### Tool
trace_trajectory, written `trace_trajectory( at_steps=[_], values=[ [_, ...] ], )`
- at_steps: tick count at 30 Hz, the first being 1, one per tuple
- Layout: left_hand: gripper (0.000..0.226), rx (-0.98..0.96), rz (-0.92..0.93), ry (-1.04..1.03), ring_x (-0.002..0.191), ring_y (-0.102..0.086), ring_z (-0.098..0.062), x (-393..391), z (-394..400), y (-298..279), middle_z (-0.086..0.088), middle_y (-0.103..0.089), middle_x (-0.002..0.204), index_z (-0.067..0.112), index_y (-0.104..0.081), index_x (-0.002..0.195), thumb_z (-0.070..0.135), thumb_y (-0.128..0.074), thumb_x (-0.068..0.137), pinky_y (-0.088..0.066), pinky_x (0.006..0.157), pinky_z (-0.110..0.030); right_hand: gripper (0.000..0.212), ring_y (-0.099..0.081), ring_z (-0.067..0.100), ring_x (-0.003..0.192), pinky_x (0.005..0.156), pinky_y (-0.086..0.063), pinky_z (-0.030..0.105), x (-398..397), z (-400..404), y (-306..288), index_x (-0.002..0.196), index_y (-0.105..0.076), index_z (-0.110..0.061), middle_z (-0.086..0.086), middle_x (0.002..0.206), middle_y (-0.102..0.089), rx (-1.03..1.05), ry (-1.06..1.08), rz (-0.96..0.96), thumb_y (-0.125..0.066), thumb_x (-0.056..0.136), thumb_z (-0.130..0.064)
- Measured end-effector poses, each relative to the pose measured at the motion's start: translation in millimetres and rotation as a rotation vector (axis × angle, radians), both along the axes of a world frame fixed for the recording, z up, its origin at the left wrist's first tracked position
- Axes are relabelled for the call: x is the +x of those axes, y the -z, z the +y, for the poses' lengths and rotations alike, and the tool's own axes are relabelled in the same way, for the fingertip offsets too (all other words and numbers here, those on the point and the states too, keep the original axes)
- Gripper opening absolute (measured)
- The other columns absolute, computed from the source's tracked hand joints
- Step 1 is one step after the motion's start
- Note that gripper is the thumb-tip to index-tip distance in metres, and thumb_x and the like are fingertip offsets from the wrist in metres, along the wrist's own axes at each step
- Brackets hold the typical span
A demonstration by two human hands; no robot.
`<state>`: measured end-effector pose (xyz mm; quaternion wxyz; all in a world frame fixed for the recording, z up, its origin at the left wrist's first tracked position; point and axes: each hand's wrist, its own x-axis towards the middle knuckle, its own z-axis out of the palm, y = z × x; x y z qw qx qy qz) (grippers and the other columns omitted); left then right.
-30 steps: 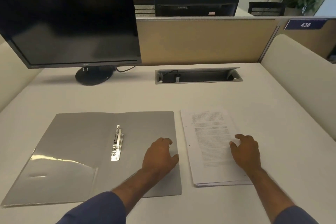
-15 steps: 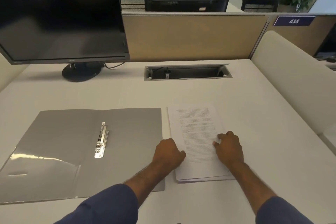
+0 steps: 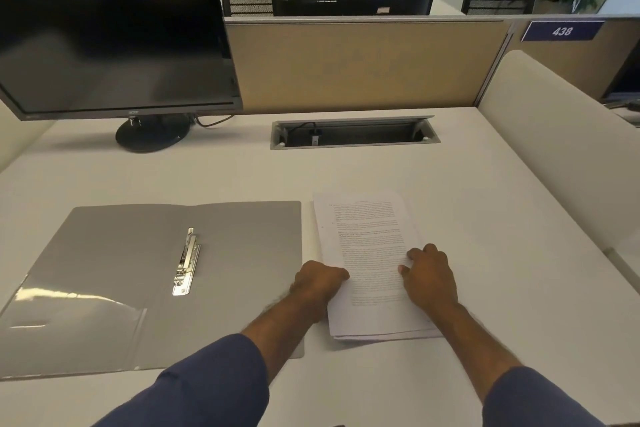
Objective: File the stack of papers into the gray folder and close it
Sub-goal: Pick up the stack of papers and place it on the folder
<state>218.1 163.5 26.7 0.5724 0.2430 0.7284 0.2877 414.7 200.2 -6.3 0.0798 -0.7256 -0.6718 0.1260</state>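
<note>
The gray folder point(image 3: 104, 270) lies open and flat on the desk at the left, with a metal fastener clip point(image 3: 186, 262) along its spine. Just right of it lies the stack of printed papers point(image 3: 370, 229). My left hand point(image 3: 318, 282) is curled at the stack's left edge, fingers tucked against the sheets. Along the right edge rests my right hand point(image 3: 429, 274), fingers bent onto the top sheet. The stack lies flat between both hands.
A black monitor point(image 3: 110, 31) on a round stand sits at the back left. A cable tray slot point(image 3: 353, 133) is sunk into the desk behind the papers. A tan partition point(image 3: 363, 62) closes off the back, a white panel point(image 3: 554, 149) the right.
My left hand left the folder's right flap and moved right to the papers' left edge, closing there. My right hand stayed on the right edge. The camera view shifted slightly.
</note>
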Motion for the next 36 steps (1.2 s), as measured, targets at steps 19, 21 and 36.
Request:
trace_trajectory(
  at_steps=[19, 21, 36],
  values=[
    [0.029, 0.159, -0.166, -0.022, 0.093, -0.07, -0.021, 18, 14, -11, -0.003, -0.071, 0.11, 0.013, -0.064, 0.105, 0.009, -0.079, 0.081, -0.059, 0.069, -0.03, 0.032, -0.048, 0.028, 0.11, 0.086, -0.047, 0.036, 3, -1, 1, 0.119, -0.06, -0.011, 0.01, 0.117, -0.054, 0.039, 0.005, 0.028, -0.057, 0.093, -0.03],
    [0.031, 0.176, -0.16, -0.035, 0.094, -0.069, -0.023, 18, 13, -9, -0.003, -0.07, 0.108, 0.013, -0.06, 0.105, 0.012, -0.08, 0.081, -0.059, 0.069, -0.033, 0.032, -0.049, 0.028, 0.11, 0.086, -0.047, 0.037, 3, -1, 2, 0.119, -0.06, -0.011, 0.01, 0.117, -0.054, 0.042, 0.004, 0.029, -0.057, 0.093, -0.03],
    [0.06, 0.234, -0.04, -0.171, 0.105, -0.064, -0.028, 15, 7, 0, -0.008, -0.06, 0.121, 0.013, -0.04, 0.134, 0.011, -0.076, 0.086, -0.058, 0.084, -0.041, 0.033, -0.049, 0.026, 0.111, 0.084, -0.046, 0.037, 2, -6, 0, 0.121, -0.061, -0.015, 0.008, 0.117, -0.055, 0.038, 0.029, 0.021, -0.054, 0.094, -0.032]
  ],
)
